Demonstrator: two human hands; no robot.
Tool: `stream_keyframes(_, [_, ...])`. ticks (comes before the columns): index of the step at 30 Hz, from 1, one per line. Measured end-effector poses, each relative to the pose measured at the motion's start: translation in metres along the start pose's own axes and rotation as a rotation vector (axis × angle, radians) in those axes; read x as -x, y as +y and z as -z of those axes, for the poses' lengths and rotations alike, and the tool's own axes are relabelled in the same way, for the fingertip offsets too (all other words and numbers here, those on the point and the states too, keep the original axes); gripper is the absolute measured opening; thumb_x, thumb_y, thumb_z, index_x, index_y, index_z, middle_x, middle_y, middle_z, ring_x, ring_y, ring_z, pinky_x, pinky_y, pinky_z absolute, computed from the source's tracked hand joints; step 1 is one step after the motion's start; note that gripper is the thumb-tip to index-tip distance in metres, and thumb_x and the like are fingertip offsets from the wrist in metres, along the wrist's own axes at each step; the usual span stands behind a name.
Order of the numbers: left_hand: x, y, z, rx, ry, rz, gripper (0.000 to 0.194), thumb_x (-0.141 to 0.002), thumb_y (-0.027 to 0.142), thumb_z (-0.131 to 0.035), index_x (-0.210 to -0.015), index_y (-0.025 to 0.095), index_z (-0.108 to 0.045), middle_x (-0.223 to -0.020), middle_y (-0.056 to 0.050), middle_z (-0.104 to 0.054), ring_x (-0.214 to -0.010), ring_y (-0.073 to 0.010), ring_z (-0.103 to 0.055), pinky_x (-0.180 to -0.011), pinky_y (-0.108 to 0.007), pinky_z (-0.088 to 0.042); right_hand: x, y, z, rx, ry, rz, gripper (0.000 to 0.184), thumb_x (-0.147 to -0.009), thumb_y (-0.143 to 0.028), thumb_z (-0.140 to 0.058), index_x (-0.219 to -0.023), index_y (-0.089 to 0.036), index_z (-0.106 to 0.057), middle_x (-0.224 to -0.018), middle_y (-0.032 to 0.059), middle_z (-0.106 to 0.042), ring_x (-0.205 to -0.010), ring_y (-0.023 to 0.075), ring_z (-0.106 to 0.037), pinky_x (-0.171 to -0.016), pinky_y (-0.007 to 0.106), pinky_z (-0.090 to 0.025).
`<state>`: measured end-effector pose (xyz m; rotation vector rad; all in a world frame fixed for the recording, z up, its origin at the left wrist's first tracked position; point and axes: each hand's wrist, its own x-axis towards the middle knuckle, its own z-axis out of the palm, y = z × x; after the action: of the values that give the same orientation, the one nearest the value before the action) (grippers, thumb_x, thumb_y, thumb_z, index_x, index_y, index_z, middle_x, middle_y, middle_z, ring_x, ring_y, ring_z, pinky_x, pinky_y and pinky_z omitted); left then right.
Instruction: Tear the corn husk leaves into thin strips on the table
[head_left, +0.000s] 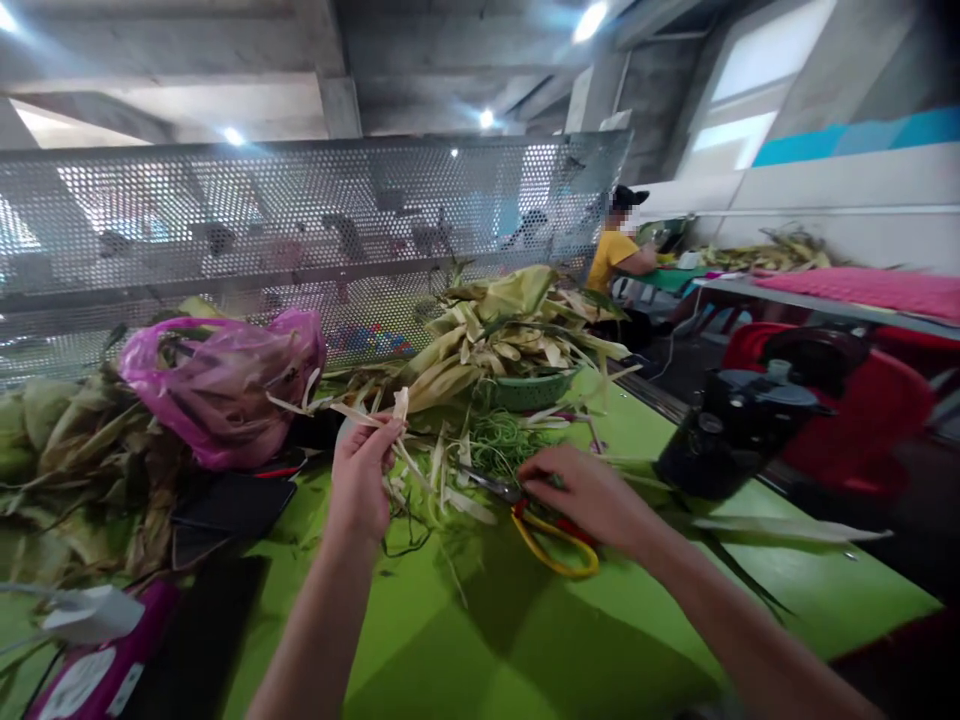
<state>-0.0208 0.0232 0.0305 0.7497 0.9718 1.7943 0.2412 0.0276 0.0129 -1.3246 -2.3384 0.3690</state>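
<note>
My left hand (366,470) is closed on a pale corn husk strip (401,405), folded at its upper end, with loose ends sticking out to the left and below. My right hand (574,490) is curled, palm down, over the scissors (555,560) at the edge of a green string bundle (502,445). The scissors have yellow and red handles, and their blades point left. What the right fingertips pinch, if anything, is hidden. Cut husk scraps (469,500) lie between the hands.
A green basket (532,390) heaped with dried husks (510,320) stands behind the hands. Leftward are a pink plastic bag (225,385), more husks (75,430) and a black pouch (232,515). A black container (739,430) stands at right. Beyond it, a person in yellow (615,250) sits working.
</note>
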Motion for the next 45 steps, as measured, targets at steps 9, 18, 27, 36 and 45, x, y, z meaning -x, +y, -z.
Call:
stream_keyframes(9, [-0.01, -0.011, 0.024, -0.004, 0.033, 0.063, 0.025, -0.053, 0.025, -0.08, -0.07, 0.014, -0.066, -0.059, 0.003, -0.056, -0.046, -0.0037, -0.035, -0.042, -0.019, -0.022, -0.077, -0.011, -0.029, 0.398, 0.033, 0.15, 0.015, -0.078, -0.011, -0.061, -0.08, -0.021, -0.072, -0.09, 0.0076, -0.062, -0.091, 0.0231, -0.055, -0.076, 0.031, -0.038])
stream_keyframes(18, [-0.006, -0.011, 0.02, 0.047, -0.049, 0.117, 0.023, -0.055, 0.025, -0.079, -0.072, 0.015, -0.067, -0.06, 0.003, -0.058, -0.045, -0.0029, -0.035, -0.042, -0.018, -0.023, -0.09, -0.003, 0.02, -0.173, 0.128, -0.024, 0.023, -0.082, -0.04, -0.061, -0.079, -0.018, -0.068, -0.073, -0.0002, -0.063, -0.067, 0.0156, -0.055, -0.065, 0.027, -0.04])
stream_keyframes(27, [-0.007, -0.009, 0.022, 0.092, -0.041, 0.091, 0.022, -0.055, 0.023, -0.078, -0.071, 0.014, -0.066, -0.065, 0.001, -0.06, -0.046, -0.0028, -0.035, -0.042, -0.018, -0.022, -0.08, -0.013, -0.001, -0.048, 0.012, 0.006, 0.025, -0.068, -0.035, -0.074, -0.089, -0.021, -0.071, -0.09, 0.0043, -0.068, -0.082, 0.0196, -0.059, -0.071, 0.027, -0.04])
stream_keyframes(36, [-0.01, -0.003, 0.025, 0.092, -0.002, 0.099, 0.026, -0.052, 0.025, -0.08, -0.072, 0.014, -0.066, -0.064, 0.002, -0.061, -0.047, -0.0033, -0.038, -0.043, -0.018, -0.023, -0.098, 0.008, 0.034, -0.131, 0.211, -0.114, 0.031, -0.081, -0.046, -0.058, -0.079, -0.018, -0.071, -0.069, -0.0005, -0.067, -0.064, 0.0162, -0.057, -0.065, 0.028, -0.04])
stream_keyframes(45, [-0.006, -0.002, 0.022, 0.13, -0.081, 0.114, 0.025, -0.055, 0.024, -0.081, -0.073, 0.013, -0.067, -0.063, 0.003, -0.056, -0.046, -0.0027, -0.035, -0.042, -0.018, -0.022, -0.092, -0.032, 0.115, -0.743, 0.569, -0.097, 0.013, -0.076, -0.029, -0.068, -0.075, -0.017, -0.063, -0.069, 0.0009, -0.059, -0.062, 0.0126, -0.055, -0.063, 0.03, -0.042])
